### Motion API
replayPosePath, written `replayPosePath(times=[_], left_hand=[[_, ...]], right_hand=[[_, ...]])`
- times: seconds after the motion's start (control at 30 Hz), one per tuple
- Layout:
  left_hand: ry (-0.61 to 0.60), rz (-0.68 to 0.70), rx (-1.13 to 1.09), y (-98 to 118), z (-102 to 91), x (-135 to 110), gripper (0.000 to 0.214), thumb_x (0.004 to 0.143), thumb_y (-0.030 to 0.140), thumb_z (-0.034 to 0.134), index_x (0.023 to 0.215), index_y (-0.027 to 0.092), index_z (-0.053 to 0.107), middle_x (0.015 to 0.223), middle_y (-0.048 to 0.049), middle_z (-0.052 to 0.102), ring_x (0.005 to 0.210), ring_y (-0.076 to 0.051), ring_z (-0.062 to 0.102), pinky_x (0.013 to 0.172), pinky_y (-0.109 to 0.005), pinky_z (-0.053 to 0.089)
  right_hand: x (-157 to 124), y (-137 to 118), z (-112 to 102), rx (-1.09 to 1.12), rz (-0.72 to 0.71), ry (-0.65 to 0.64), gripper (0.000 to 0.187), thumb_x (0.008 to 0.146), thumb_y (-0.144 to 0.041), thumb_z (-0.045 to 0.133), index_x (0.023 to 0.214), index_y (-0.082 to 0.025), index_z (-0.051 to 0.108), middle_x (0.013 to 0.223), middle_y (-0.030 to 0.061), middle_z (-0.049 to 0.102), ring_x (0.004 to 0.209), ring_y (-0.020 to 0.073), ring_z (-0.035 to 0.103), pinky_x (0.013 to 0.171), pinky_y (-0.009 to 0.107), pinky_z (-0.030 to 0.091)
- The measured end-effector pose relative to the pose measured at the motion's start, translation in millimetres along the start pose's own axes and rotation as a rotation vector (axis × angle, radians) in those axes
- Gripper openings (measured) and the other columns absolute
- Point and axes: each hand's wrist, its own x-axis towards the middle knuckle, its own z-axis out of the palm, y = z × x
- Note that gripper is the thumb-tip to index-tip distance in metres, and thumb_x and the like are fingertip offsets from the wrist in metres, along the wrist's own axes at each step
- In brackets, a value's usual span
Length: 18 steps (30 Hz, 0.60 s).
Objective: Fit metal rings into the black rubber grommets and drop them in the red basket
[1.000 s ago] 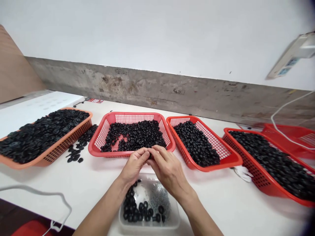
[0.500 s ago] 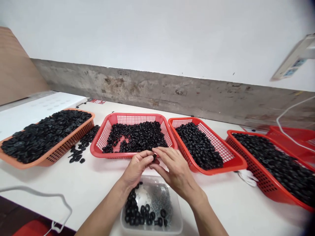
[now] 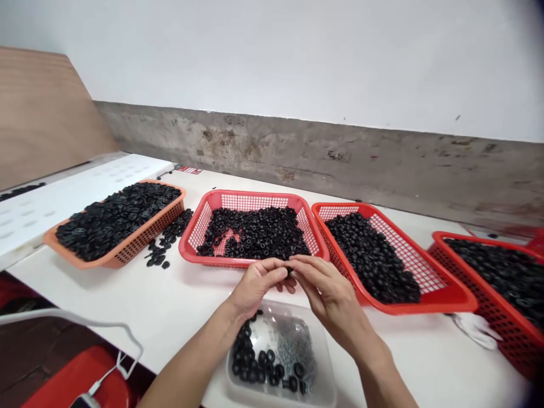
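My left hand [image 3: 260, 284] is closed, pinching a small black part [image 3: 289, 271] between thumb and fingers. From the other side, the fingertips of my right hand [image 3: 329, 290] close on the same part, which they largely cover. Both hands are raised over the near rim of a pink-red basket [image 3: 188, 253] of small black rings. Below them stands a clear plastic box [image 3: 325, 371]. Larger round black pieces [image 3: 251, 368] lie in its left and front, with a heap of tiny shiny metal bits [image 3: 295, 343] at its right.
To the right stand a red basket [image 3: 450, 297] of black beadlike pieces and another red basket [image 3: 461, 275]. At left, an orange basket [image 3: 121, 256] holds flat black pieces, with several loose ones [image 3: 159, 255] beside it. A white cable [image 3: 85, 322] crosses the lower left, above a red stool [image 3: 80, 379].
The view has swung left, so the baskets and box sit farther right in the picture. Both hands stay together at the small black part, and the right fingers look straighter.
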Motion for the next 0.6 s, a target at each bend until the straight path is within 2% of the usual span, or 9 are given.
replayPosePath(times=[0.1,0.2,0.3,0.37,0.43,0.5,0.6], left_hand=[[-0.004,0.009,-0.006,-1,-0.5,0,0.025,0.078,0.036,0.074,0.086,0.013,0.072,0.071,-0.0031,0.069,0.064,-0.013,0.062,0.064,-0.024,0.04],[0.021,0.014,-0.03,-1,-1.6,0,0.022,0.078,0.035,0.074,0.083,0.013,0.07,0.071,-0.0026,0.069,0.062,-0.012,0.061,0.064,-0.024,0.039],[0.039,0.014,-0.038,-1,-2.5,0,0.023,0.077,0.035,0.074,0.082,0.013,0.068,0.07,-0.0034,0.07,0.06,-0.012,0.061,0.062,-0.024,0.038],[0.035,0.015,-0.042,-1,-2.6,0,0.024,0.076,0.035,0.074,0.082,0.013,0.067,0.068,-0.003,0.069,0.058,-0.011,0.059,0.061,-0.024,0.038],[0.024,0.013,-0.052,-1,-2.5,0,0.024,0.075,0.035,0.074,0.081,0.013,0.067,0.066,-0.0023,0.068,0.056,-0.01,0.057,0.06,-0.023,0.037],[0.016,0.007,-0.059,-1,-2.3,0,0.024,0.076,0.035,0.075,0.081,0.013,0.067,0.066,-0.0022,0.068,0.055,-0.01,0.056,0.06,-0.023,0.037],[0.036,0.003,-0.076,0,-1.8,0,0.024,0.076,0.034,0.075,0.083,0.013,0.068,0.068,-0.0022,0.068,0.059,-0.01,0.057,0.061,-0.022,0.038]], right_hand=[[1,-2,-1,-0.034,-0.025,-0.028,0.033,0.099,-0.018,0.05,0.129,-0.028,0.061,0.12,0.0062,0.067,0.107,0.0209,0.065,0.088,0.038,0.055],[2,-6,-1,-0.08,-0.036,0.014,0.047,0.098,-0.019,0.053,0.145,-0.025,0.045,0.122,0.0094,0.067,0.105,0.0231,0.065,0.085,0.04,0.056],[1,-13,-3,-0.067,-0.043,0.166,0.066,0.096,-0.016,0.056,0.155,-0.023,0.027,0.123,0.0121,0.066,0.095,0.0215,0.067,0.084,0.04,0.055],[-1,-16,-5,-0.044,-0.114,0.283,0.075,0.093,-0.008,0.058,0.156,-0.024,0.021,0.121,0.0112,0.067,0.092,0.0194,0.068,0.085,0.038,0.054],[-1,-18,-6,-0.057,-0.163,0.315,0.076,0.092,-0.004,0.058,0.156,-0.025,0.023,0.117,0.0096,0.068,0.093,0.0188,0.068,0.085,0.036,0.053],[0,-16,-4,-0.112,-0.126,0.244,0.065,0.094,-0.007,0.056,0.152,-0.024,0.032,0.116,0.0092,0.068,0.097,0.0196,0.067,0.084,0.035,0.053],[2,-10,1,-0.205,-0.037,0.12,0.048,0.098,-0.022,0.054,0.144,-0.018,0.044,0.119,0.0122,0.066,0.104,0.0225,0.065,0.084,0.036,0.052]])
